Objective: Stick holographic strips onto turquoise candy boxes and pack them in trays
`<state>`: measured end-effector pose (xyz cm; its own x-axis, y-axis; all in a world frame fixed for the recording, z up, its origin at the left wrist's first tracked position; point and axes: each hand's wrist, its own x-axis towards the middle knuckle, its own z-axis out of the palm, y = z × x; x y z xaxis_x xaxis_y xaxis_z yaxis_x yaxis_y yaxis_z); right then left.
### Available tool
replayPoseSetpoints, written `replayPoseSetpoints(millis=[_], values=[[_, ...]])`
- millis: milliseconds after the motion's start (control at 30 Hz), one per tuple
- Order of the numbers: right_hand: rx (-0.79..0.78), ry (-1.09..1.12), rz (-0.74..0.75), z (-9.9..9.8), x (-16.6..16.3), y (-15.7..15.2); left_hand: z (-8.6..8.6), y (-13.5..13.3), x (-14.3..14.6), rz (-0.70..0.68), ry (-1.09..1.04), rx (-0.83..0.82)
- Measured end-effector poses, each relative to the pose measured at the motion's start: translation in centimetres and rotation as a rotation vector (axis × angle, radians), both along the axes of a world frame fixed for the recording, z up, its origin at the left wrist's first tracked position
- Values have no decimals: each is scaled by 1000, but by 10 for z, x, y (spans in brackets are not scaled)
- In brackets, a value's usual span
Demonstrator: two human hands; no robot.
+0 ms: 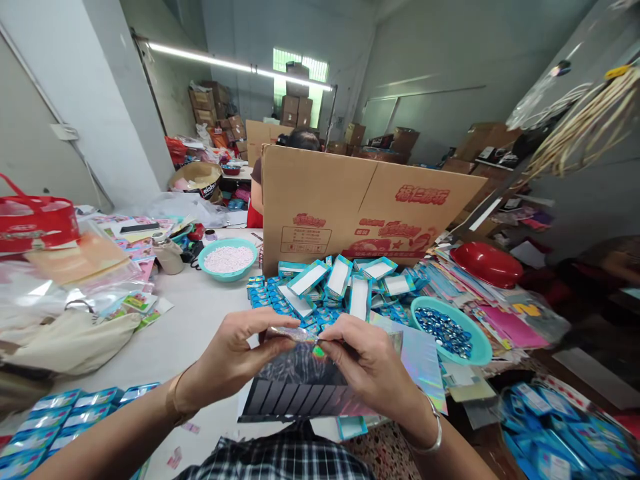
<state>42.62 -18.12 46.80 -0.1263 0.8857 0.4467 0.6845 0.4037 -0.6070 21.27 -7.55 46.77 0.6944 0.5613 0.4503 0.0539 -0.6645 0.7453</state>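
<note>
Between both hands a small shiny, glittery clear packet [295, 333] is stretched out above a dark sheet. My left hand [245, 350] pinches its left end between thumb and fingers. My right hand [363, 360] pinches the right end, with a small bright green spot [319, 351] showing just under its fingertips. What exactly the packet contains is too small to tell. Below the hands lies a dark sheet with a row of pale slanted bars [295, 399]. Just beyond them is a heap of small blue boxes [310, 279], several with white faces up.
An upright cardboard panel [320, 193] stands behind the heap, with a person [256, 190] partly hidden behind it. A turquoise bowl of pale beads [229, 277] is on the left; another turquoise bowl [483, 347] holds blue shiny pieces. Stacked blue boxes [65, 420] sit at the lower left.
</note>
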Motion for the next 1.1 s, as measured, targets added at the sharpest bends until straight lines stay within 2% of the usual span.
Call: replayPoseSetpoints(millis=[200,333,467,600,833,1000,1100], values=[[26,-143,-18,-1,-4,-4,5,-2,4,31,89,-95],[66,-190,24,-10,-12,1,2,-3,8,10,118,-146],[70,-167,-4,-19,-13,6,-2,-3,9,8,153,-163],[3,-61,10,-19,-8,9,-5,-1,7,-18,185,-232],[-75,44,1,-16,-9,8,-18,6,11,-37,60,-493],[-131,107,-43,-25,-13,5,-40,4,20,-286,-55,-888],[-185,138,-142,-36,-17,3,-58,-3,28,-345,-23,-1086]])
